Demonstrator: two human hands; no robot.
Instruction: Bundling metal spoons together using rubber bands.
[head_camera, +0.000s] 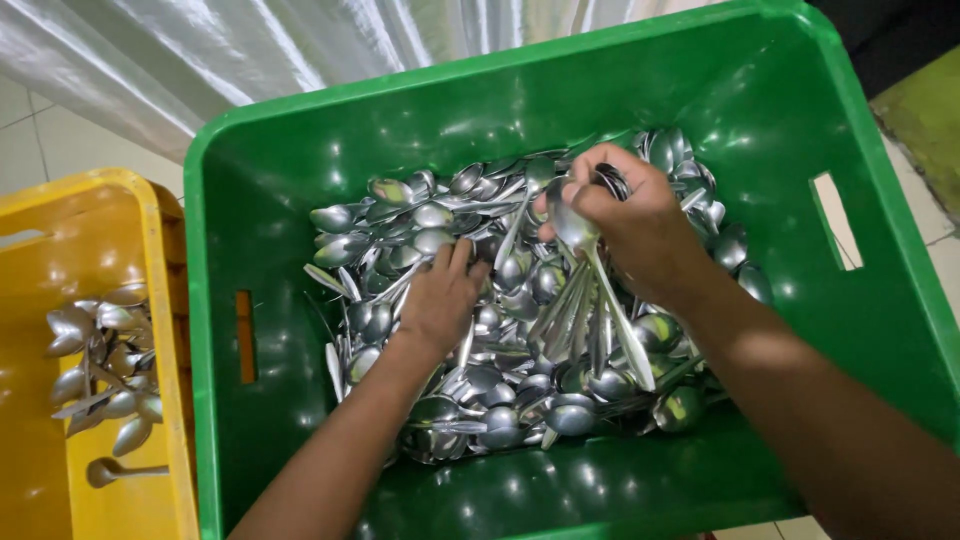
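A big green plastic crate (300, 150) holds a heap of shiny metal spoons (500, 400). My left hand (440, 300) reaches down into the heap, its fingers buried among the spoons near the middle. My right hand (635, 220) is raised a little above the pile at the upper right and grips a bundle of several spoons (595, 310); their handles fan out downward and one bowl shows at my fingers.
A yellow plastic crate (150, 260) stands to the left of the green one and holds a smaller pile of spoons (105, 370). White tiled floor and a pale plastic sheet (150, 60) lie behind the crates.
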